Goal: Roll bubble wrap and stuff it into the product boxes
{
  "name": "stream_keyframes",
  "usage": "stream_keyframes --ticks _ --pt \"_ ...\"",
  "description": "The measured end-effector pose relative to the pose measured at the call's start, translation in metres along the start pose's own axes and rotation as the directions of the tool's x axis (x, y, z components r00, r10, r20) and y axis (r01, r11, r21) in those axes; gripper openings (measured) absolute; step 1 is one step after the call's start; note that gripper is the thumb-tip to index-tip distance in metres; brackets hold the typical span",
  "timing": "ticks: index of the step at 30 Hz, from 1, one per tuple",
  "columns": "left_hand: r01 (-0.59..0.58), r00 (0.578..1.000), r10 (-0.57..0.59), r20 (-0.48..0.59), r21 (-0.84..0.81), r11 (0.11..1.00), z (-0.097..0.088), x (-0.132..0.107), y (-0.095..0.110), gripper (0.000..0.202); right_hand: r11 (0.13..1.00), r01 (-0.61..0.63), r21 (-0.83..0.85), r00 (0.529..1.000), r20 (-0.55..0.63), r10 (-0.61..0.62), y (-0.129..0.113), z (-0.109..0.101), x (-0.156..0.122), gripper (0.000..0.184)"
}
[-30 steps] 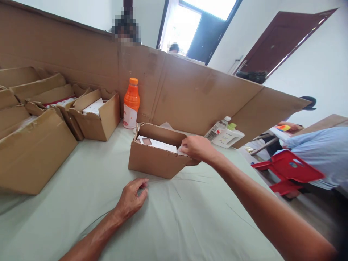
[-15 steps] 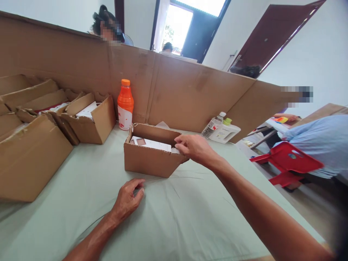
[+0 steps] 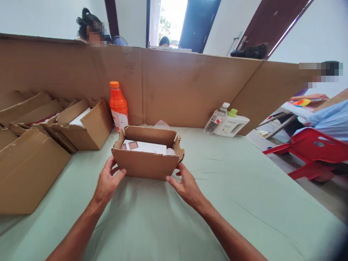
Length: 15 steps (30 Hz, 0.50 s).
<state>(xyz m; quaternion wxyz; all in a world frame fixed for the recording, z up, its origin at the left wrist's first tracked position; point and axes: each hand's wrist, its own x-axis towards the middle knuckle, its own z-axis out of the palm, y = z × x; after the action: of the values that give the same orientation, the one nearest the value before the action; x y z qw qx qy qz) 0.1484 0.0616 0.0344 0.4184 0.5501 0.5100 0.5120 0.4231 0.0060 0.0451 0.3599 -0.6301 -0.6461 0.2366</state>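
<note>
An open-topped cardboard box (image 3: 144,165) stands on the table covered in pale green cloth. Inside it lies a white carton (image 3: 149,147) with brownish squares at its left end, and a small whitish item (image 3: 170,151) sits to the right of that. My left hand (image 3: 107,183) grips the box's lower left corner, thumb on the front face and fingers along the side. At the opposite corner my right hand (image 3: 189,185) holds the box in the same way, its fingertips partly hidden behind the edge.
Several cardboard boxes (image 3: 29,170) fill the table's left side. Behind stand an orange bottle (image 3: 119,105), a clear water bottle (image 3: 216,119) and a white jug (image 3: 231,126), against a cardboard partition (image 3: 185,87). A red chair (image 3: 320,145) and other people are beyond the table.
My right hand has left the box's upper right rim and come down to its lower right corner. My left hand has moved from the cloth up to the left corner. The view has tilted.
</note>
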Motion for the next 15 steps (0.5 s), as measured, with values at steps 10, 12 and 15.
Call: stream_keyframes --ticks 10,12,15 --pt "0.007 0.999 -0.01 0.04 0.075 0.997 0.032 -0.109 -0.002 0.065 0.996 -0.082 0.021 0.989 -0.121 0.084 0.012 -0.033 -0.046 0.021" --pt "0.023 1.0 -0.022 -0.017 0.097 0.995 0.019 -0.125 -0.005 0.064 0.997 -0.052 0.048 0.996 -0.069 0.055 0.006 -0.02 -0.041 0.022" --pt "0.066 0.987 -0.045 -0.154 0.133 0.989 -0.012 -0.135 -0.011 0.064 0.994 0.011 0.11 0.999 0.034 -0.015 -0.011 0.018 -0.013 0.026"
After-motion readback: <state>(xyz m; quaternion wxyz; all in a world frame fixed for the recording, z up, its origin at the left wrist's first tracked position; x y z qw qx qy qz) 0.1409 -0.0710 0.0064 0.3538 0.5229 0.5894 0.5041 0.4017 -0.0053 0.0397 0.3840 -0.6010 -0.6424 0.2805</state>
